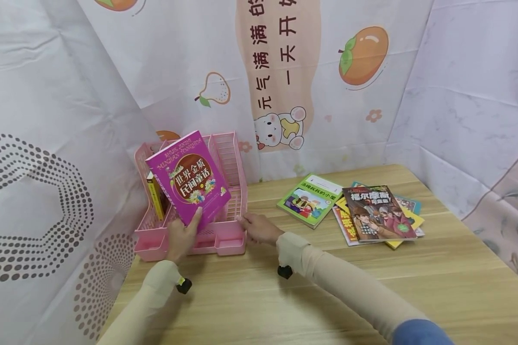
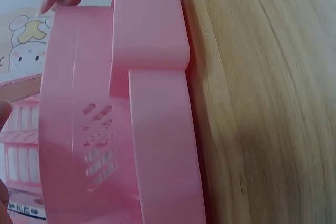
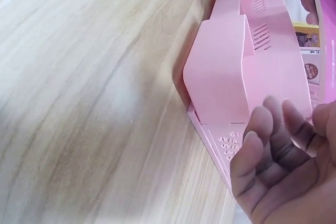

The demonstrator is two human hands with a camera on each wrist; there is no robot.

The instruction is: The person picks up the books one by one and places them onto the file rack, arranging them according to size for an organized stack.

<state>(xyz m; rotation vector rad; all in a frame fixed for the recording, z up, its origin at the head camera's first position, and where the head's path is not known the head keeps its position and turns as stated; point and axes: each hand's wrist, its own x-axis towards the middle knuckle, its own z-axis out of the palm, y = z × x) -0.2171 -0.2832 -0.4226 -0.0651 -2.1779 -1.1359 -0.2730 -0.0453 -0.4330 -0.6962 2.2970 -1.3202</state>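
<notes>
In the head view my left hand [image 1: 182, 239] grips the lower edge of a purple storybook [image 1: 194, 179], its thumb on the cover. The book is tilted over a pink desktop book rack [image 1: 230, 245] and hides part of its dividers. My right hand [image 1: 259, 228] is at the rack's front right corner, pinching the edge of its side wall. Up close in the right wrist view, the thumb and fingers of that right hand [image 3: 286, 166] meet around the rack's pink wall [image 3: 218, 72]. A yellow-spined book [image 1: 157, 196] stands in the rack's left compartment.
Right of the rack, a green picture book [image 1: 309, 201] lies flat on the wooden table [image 1: 285, 306]. Beyond it is an overlapping pile topped by a dark comic-style book [image 1: 377, 215]. Printed curtains [image 1: 190, 52] hang behind and along the sides.
</notes>
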